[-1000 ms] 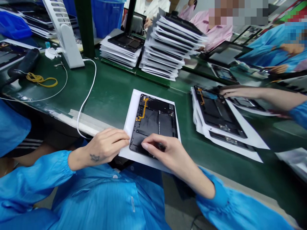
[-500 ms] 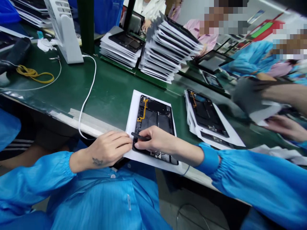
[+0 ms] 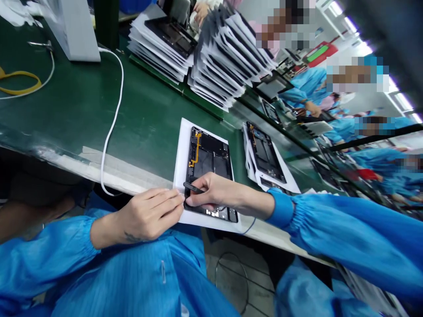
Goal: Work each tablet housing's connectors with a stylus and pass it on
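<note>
An opened black tablet housing [image 3: 211, 152] with an orange flex cable [image 3: 197, 149] lies on a white sheet [image 3: 180, 154] at the table's front edge. My right hand [image 3: 208, 191] is over its lower left part, fingers closed on a thin black tool [image 3: 193, 188] that points left. Against the housing's lower left edge rest the fingertips of my left hand [image 3: 157, 211]; its fingers are pressed together, and what they hold, if anything, is hidden.
Right of the work lies another housing [image 3: 267, 154] on white sheets. Behind stand two stacks, a lower one [image 3: 158, 53] and a taller one [image 3: 218, 61]. A white cable [image 3: 114, 119] crosses the green table [image 3: 72, 114] at left. People in blue sit farther right.
The view has swung to the right. Both hands stay at the housing's lower left edge, with the tool still in my right hand. The neighbouring person's hands at the right have left the view.
</note>
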Tool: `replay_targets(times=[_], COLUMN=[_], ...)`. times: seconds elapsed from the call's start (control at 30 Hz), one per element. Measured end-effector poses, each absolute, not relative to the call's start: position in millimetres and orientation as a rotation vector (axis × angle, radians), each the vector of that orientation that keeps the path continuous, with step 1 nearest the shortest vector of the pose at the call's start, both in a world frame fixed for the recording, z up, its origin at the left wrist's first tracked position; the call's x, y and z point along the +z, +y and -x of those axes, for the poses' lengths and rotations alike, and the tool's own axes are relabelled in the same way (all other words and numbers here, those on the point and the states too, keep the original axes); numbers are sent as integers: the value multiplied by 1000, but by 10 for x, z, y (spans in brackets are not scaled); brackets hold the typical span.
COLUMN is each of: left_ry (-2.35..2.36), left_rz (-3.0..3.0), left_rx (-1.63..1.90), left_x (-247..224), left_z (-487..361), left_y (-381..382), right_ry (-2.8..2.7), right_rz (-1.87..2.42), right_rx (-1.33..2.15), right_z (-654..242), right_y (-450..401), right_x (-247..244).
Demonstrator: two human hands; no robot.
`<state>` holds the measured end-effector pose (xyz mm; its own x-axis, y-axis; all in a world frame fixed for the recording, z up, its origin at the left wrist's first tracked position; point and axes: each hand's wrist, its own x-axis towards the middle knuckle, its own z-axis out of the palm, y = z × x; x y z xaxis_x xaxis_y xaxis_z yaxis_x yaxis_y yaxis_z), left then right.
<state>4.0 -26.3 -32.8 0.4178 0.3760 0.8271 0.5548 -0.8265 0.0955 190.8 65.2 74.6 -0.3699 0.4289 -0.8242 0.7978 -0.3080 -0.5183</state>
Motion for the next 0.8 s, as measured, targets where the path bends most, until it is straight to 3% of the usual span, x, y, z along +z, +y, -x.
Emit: replay_targets(times=[0.8], left_ry=[-870], left_rz=[2537], left_rx=[-1313], left_x=[-356], left_z=[-73], left_y=[-289], right_ry=[1575], right_rz=[-1598], right_rx=[-1752], right_z=[-1880], right_y=[656], right_x=[736])
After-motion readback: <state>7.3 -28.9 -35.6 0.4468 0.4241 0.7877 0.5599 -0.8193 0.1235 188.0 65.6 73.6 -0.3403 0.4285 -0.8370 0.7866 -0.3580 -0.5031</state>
